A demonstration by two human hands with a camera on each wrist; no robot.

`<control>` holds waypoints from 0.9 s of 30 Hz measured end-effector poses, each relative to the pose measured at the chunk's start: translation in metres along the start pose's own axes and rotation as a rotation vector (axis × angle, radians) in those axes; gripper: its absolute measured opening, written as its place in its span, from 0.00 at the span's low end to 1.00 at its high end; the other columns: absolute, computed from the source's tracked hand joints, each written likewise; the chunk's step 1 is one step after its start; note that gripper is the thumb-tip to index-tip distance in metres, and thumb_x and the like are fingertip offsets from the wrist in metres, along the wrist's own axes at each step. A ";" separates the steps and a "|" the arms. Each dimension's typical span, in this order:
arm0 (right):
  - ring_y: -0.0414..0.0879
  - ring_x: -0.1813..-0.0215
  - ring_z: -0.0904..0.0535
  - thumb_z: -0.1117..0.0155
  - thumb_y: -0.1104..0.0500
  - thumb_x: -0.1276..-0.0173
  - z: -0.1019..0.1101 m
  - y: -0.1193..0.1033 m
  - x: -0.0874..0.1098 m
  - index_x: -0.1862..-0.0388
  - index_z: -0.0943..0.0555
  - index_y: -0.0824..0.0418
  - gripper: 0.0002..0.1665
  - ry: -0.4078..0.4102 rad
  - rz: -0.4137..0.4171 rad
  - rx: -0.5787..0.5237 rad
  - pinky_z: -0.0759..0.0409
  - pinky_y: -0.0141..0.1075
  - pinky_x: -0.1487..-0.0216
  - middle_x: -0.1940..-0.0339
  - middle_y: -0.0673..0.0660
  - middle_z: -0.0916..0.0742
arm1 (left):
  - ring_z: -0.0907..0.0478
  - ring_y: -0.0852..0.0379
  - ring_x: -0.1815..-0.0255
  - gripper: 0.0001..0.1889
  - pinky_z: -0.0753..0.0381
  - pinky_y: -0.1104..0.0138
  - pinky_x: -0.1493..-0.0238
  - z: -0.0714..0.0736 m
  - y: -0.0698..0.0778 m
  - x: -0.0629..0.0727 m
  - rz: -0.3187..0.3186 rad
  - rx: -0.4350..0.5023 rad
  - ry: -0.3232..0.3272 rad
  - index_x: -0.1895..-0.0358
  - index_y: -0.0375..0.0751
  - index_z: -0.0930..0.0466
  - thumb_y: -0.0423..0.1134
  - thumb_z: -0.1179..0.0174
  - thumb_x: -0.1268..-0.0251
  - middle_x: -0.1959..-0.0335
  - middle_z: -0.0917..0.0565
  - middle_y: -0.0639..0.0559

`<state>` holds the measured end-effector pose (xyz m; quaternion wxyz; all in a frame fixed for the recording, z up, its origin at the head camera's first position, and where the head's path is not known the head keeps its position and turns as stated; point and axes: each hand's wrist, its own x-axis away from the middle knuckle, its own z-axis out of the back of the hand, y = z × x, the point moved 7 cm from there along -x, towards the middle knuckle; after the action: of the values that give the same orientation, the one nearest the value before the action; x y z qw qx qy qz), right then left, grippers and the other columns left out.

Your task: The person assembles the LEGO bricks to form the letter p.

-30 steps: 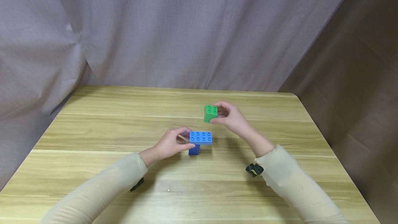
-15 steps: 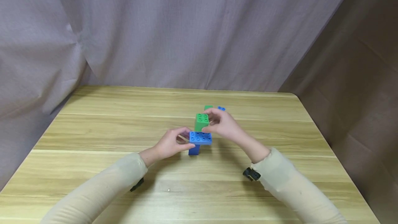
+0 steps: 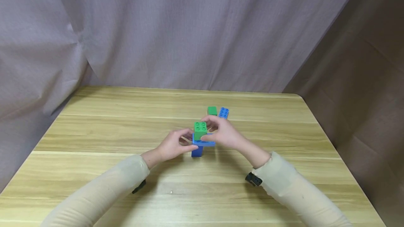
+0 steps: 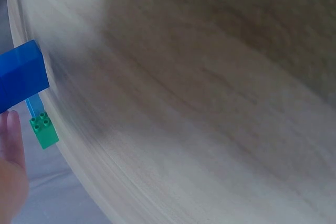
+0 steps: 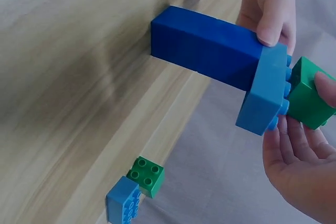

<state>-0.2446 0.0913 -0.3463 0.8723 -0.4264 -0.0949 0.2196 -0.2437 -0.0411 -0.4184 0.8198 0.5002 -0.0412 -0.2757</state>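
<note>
A dark blue column (image 3: 197, 152) of stacked bricks stands upright on the table, a seam across its side in the right wrist view. On top lies a lighter blue eight-stud brick (image 5: 262, 90), overhanging to the right. My left hand (image 3: 172, 146) pinches the left end of this brick between thumb and fingers, near its joint with the column. A green four-stud brick (image 5: 308, 94) is pinched by my right hand (image 3: 224, 134), right over the left part of the blue brick's studs. Whether it touches the studs, I cannot tell.
Behind the right hand, another green brick (image 3: 212, 110) and a blue studded brick (image 3: 223, 112) lie on the wooden table (image 3: 110, 122). A grey curtain (image 3: 176, 34) hangs along the back, with a darker one (image 3: 363, 80) at the right. Black devices sit under both wrists.
My right hand has brought the green brick left, nearer and down to the blue brick, uncovering the green and blue bricks behind. The left hand keeps its place.
</note>
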 end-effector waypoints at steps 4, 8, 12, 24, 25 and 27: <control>0.49 0.57 0.21 0.29 0.64 0.49 -0.003 -0.002 0.000 0.49 0.23 0.65 0.26 -0.007 0.036 0.034 0.20 0.40 0.52 0.61 0.60 0.15 | 0.18 0.51 0.57 0.16 0.16 0.69 0.57 0.000 0.000 0.000 0.007 -0.004 -0.008 0.55 0.37 0.22 0.40 0.34 0.44 0.59 0.16 0.45; 0.49 0.57 0.20 0.29 0.64 0.48 -0.003 -0.002 0.000 0.49 0.24 0.65 0.26 -0.006 0.051 0.054 0.20 0.43 0.51 0.60 0.59 0.15 | 0.19 0.52 0.57 0.16 0.16 0.69 0.56 0.000 0.000 0.000 0.016 -0.011 -0.010 0.55 0.37 0.22 0.40 0.34 0.44 0.58 0.16 0.45; 0.49 0.56 0.20 0.29 0.63 0.47 -0.005 -0.001 0.000 0.48 0.24 0.64 0.26 -0.011 0.053 0.068 0.20 0.43 0.50 0.60 0.58 0.15 | 0.19 0.52 0.56 0.16 0.16 0.70 0.56 0.000 0.000 0.000 0.014 -0.020 -0.012 0.54 0.37 0.23 0.40 0.34 0.44 0.58 0.16 0.45; 0.50 0.51 0.21 0.31 0.60 0.43 -0.006 -0.002 0.003 0.46 0.24 0.62 0.25 -0.023 0.103 0.156 0.23 0.45 0.44 0.55 0.56 0.15 | 0.18 0.51 0.57 0.16 0.16 0.70 0.57 0.000 0.001 0.000 -0.014 -0.042 -0.007 0.54 0.36 0.23 0.39 0.34 0.44 0.59 0.16 0.45; 0.50 0.51 0.21 0.31 0.60 0.43 -0.006 -0.002 0.004 0.46 0.24 0.62 0.25 -0.022 0.106 0.162 0.23 0.46 0.44 0.55 0.56 0.15 | 0.18 0.51 0.57 0.16 0.16 0.70 0.57 0.000 0.001 0.000 -0.016 -0.042 -0.006 0.55 0.36 0.23 0.39 0.34 0.44 0.59 0.16 0.45; 0.50 0.50 0.21 0.31 0.61 0.43 -0.006 -0.002 0.004 0.46 0.24 0.62 0.25 -0.021 0.113 0.170 0.24 0.48 0.42 0.56 0.56 0.15 | 0.18 0.51 0.57 0.16 0.16 0.70 0.57 0.000 0.001 0.000 -0.019 -0.044 -0.004 0.55 0.36 0.23 0.39 0.34 0.44 0.59 0.16 0.45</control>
<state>-0.2382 0.0879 -0.3481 0.8905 -0.3532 -0.0610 0.2802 -0.2429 -0.0408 -0.4181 0.8280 0.4818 -0.0319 -0.2851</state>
